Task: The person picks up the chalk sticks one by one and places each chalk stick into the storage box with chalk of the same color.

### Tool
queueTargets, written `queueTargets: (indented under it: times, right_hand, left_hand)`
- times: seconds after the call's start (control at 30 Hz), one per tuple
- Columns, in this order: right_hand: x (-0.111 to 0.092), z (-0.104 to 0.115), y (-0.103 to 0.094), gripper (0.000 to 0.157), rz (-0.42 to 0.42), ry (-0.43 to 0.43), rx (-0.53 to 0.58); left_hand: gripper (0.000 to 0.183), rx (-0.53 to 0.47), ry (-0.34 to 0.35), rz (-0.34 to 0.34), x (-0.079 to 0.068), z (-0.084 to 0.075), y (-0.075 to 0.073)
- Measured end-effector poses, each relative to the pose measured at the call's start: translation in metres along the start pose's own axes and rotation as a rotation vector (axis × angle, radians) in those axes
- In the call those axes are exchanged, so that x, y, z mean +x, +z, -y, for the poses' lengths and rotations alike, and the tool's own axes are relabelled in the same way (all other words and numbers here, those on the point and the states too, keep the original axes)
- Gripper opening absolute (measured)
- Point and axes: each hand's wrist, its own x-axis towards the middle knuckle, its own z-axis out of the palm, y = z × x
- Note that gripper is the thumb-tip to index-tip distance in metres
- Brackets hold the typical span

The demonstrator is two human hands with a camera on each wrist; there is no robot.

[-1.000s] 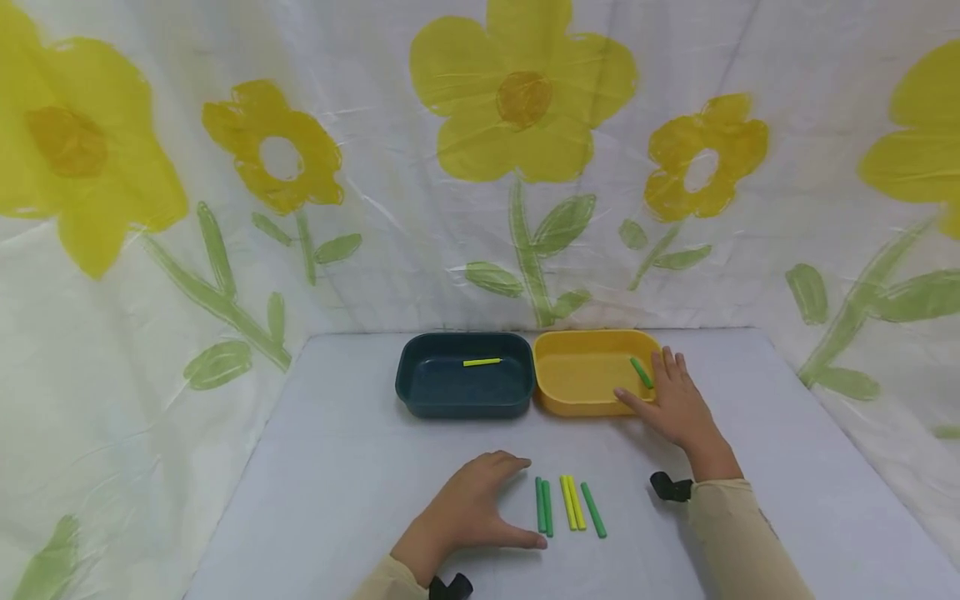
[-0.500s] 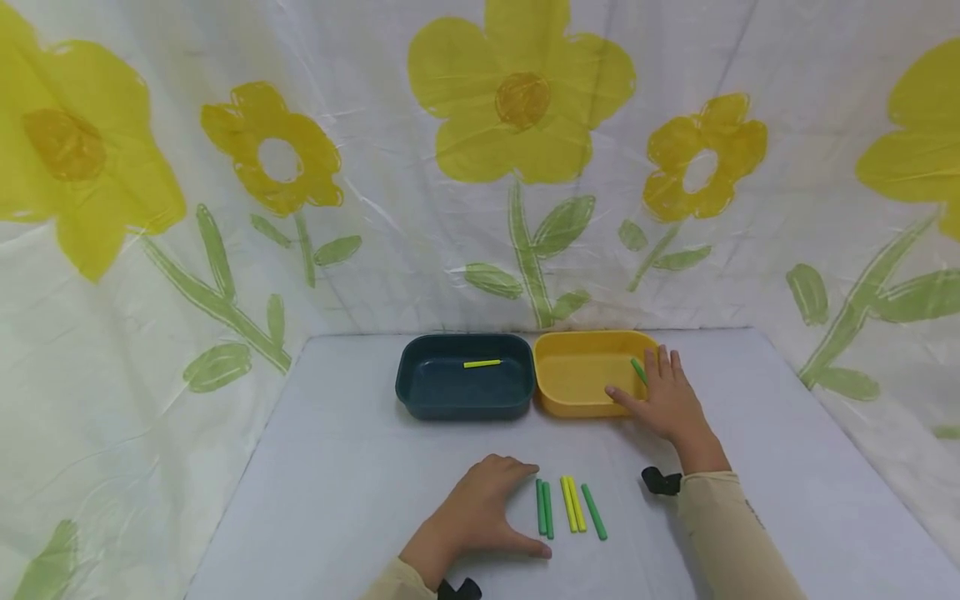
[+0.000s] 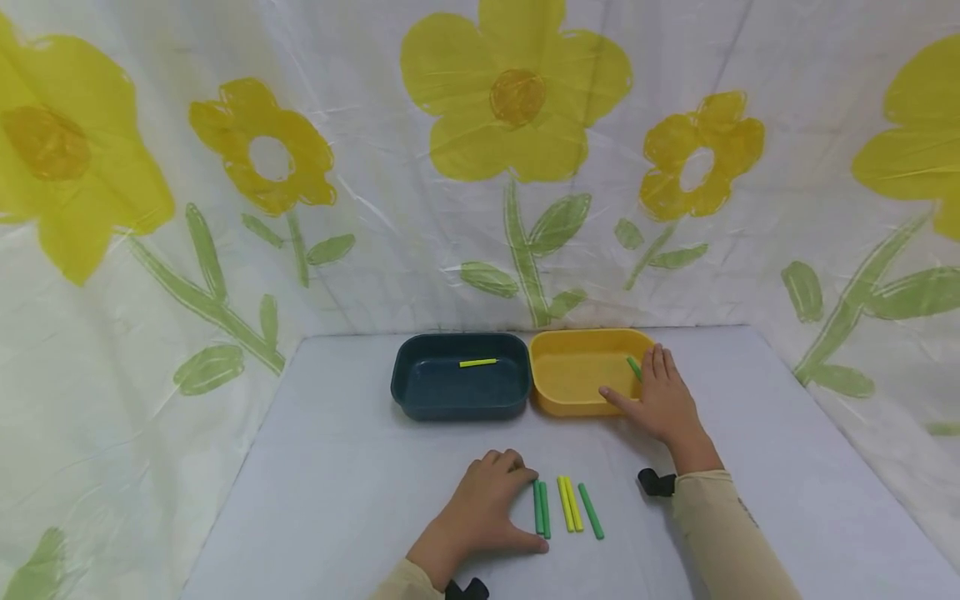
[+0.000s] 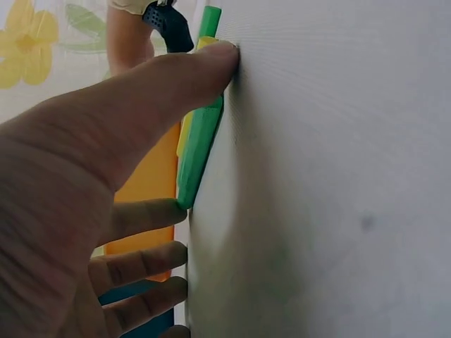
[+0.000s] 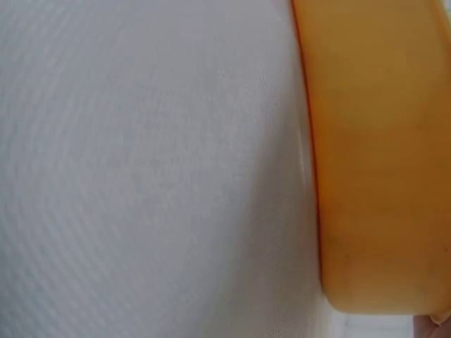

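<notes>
My left hand [image 3: 476, 512] is spread around a pair of slim green sticks [image 3: 545, 510], crayon-like, lying side by side on the table. Its index fingertip meets the far end of the leftmost one; the thumb lies by the near ends. In the left wrist view that green stick [image 4: 201, 151] looks faceted, with the thumb crossing in front. To their right lie two yellow sticks [image 3: 570, 504] and another green stick [image 3: 591, 511]. My right hand [image 3: 666, 408] rests with straight fingers at the right side of a yellow tray [image 3: 573, 408], partly covering a green stick [image 3: 633, 367] inside.
A dark blue tray [image 3: 461, 410] stands against the yellow one's left side, with one yellow stick [image 3: 478, 362] in it. Both trays sit near the back of the white table [image 3: 337, 467], before a flower-painted sheet [image 3: 420, 250]. Black wrist cameras [image 3: 656, 483] sit at the wrists.
My left hand has moved slightly right until its index fingertip reaches the leftmost green stick. The right hand has shifted a little left at the yellow tray, covering more of the stick inside.
</notes>
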Motion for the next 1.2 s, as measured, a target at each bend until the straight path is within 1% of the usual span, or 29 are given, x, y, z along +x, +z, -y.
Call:
queueTargets:
  times: [0.27, 0.53, 0.8, 1.07, 1.2]
  right_hand:
    - [0.0000, 0.0021, -0.0015, 0.125, -0.005, -0.006, -0.010]
    - [-0.0002, 0.0033, -0.0015, 0.125, 0.003, -0.007, -0.014]
    - [-0.0002, 0.0051, -0.0013, 0.125, -0.006, -0.001, -0.006]
    - [-0.0004, 0.0034, -0.0007, 0.125, 0.001, -0.004, -0.012]
    - [-0.0005, 0.0018, -0.0002, 0.126, 0.004, -0.003, -0.012]
  left_hand:
    - [0.081, 0.000, -0.006, 0.004, -0.0009, -0.0017, -0.0046]
    - [0.080, -0.013, -0.014, 0.016, 0.0000, 0.0007, -0.0027]
    - [0.077, -0.038, -0.005, 0.005, -0.0002, 0.0026, -0.0016]
    - [0.077, -0.054, -0.002, 0.007, -0.0022, 0.0040, -0.0024]
    - [0.078, -0.059, 0.001, -0.006, -0.0029, 0.0039, -0.0020]
